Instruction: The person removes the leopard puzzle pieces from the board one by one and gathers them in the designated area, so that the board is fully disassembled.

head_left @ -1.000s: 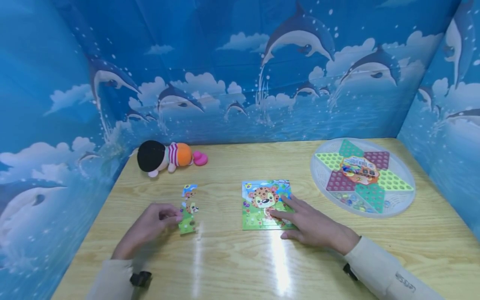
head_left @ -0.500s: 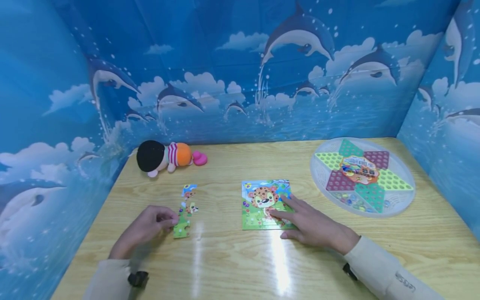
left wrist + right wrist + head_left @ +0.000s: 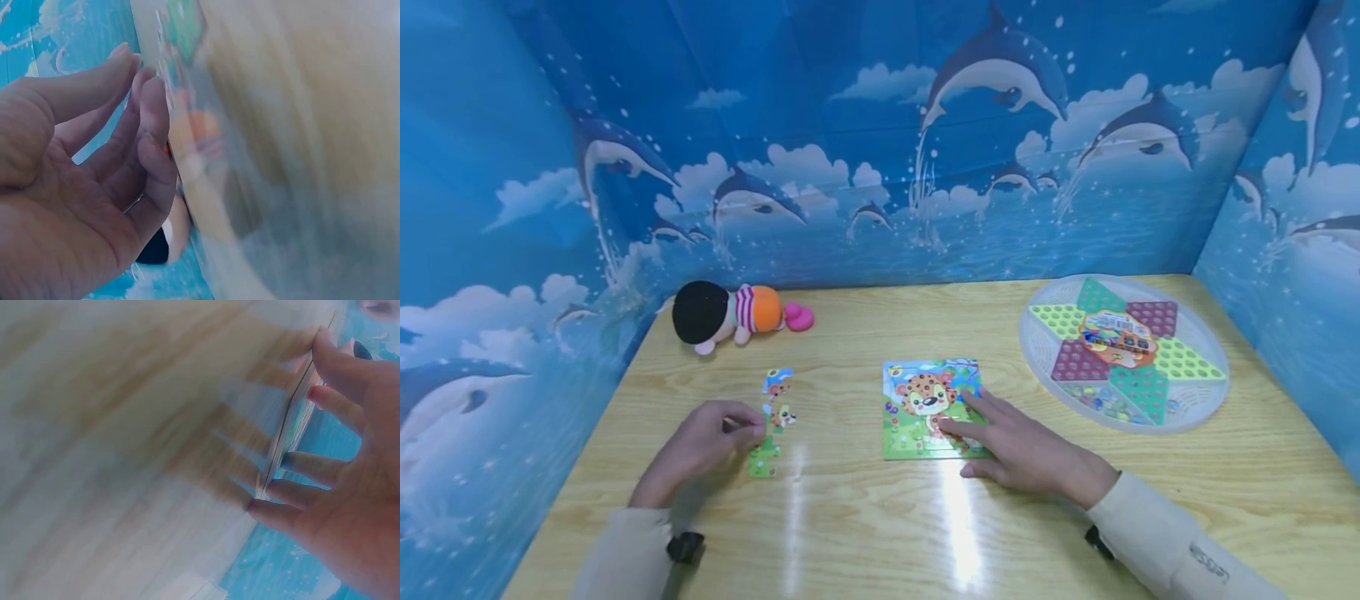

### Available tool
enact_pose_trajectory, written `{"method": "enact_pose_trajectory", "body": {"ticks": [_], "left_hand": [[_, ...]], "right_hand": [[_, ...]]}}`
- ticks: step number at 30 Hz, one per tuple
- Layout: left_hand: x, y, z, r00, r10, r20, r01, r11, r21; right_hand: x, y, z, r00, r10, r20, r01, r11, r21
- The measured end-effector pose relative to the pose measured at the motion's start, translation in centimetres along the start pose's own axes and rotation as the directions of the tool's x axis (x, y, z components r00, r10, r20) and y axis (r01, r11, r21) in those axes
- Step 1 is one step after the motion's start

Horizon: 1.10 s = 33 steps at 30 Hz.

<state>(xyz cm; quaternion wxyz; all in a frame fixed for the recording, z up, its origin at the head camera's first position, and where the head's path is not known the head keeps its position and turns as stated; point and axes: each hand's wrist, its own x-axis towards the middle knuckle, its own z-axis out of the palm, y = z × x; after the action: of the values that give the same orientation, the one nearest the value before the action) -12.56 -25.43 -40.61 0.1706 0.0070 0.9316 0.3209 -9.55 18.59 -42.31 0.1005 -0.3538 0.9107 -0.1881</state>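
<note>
In the head view, my left hand (image 3: 715,437) bends loosely over the left edge of some loose jigsaw pieces. Its fingertips meet the upper end of a green piece (image 3: 763,463). No piece shows between thumb and fingers in the left wrist view. Above lie a piece with a cub's eye (image 3: 783,417) and one with sky and an ear (image 3: 778,383). My right hand (image 3: 1018,442) rests with spread, fairly straight fingers on the leopard jigsaw puzzle (image 3: 910,446), covering its right side. The right wrist view shows the fingertips along the puzzle's edge (image 3: 284,428).
A round Chinese checkers board (image 3: 1037,350) with marbles lies at the back right. At the back left lies a doll (image 3: 760,309) with black hair and an orange lower body. Dolphin-printed sheets (image 3: 820,100) enclose the wooden table (image 3: 850,525).
My left hand slid the green piece left and toward me, away from the other loose pieces. It then moved a little up and right. The right hand stayed on the puzzle.
</note>
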Motion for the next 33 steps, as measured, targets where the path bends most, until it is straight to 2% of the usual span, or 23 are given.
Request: {"method": "enact_pose_trajectory", "body": {"ticks": [5, 8, 14, 20, 26, 33], "left_hand": [[1.3, 1.9, 0.9, 0.997, 0.08, 0.0, -0.08, 0.997, 0.017], [2.2, 3.2, 1.5, 0.988, 0.156, -0.001, -0.155, 0.986, 0.055], [3.9, 5.9, 2.8, 0.97, 0.24, 0.026, -0.241, 0.969, 0.05], [5.2, 8.8, 4.1, 0.961, 0.272, 0.056, -0.275, 0.961, 0.042], [6.3, 10.1, 5.0, 0.939, 0.338, 0.059, -0.341, 0.939, 0.04], [8.3, 12.0, 6.8, 0.937, 0.344, 0.062, -0.347, 0.937, 0.043]], "right_hand": [[0.0, -0.1, 0.0, 1.0, 0.002, -0.001, -0.002, 1.0, 0.006], [0.1, -0.1, 0.1, 1.0, 0.001, -0.006, -0.001, 1.0, 0.005], [0.2, -0.1, 0.1, 1.0, 0.002, -0.005, -0.002, 1.0, -0.009], [0.5, -0.1, -0.2, 0.999, 0.037, 0.017, -0.037, 0.999, 0.0], [1.0, -0.2, -0.6, 0.998, 0.063, 0.021, -0.064, 0.998, 0.004], [1.8, 0.1, -0.7, 0.999, 0.042, 0.018, -0.041, 0.999, -0.035]]}}
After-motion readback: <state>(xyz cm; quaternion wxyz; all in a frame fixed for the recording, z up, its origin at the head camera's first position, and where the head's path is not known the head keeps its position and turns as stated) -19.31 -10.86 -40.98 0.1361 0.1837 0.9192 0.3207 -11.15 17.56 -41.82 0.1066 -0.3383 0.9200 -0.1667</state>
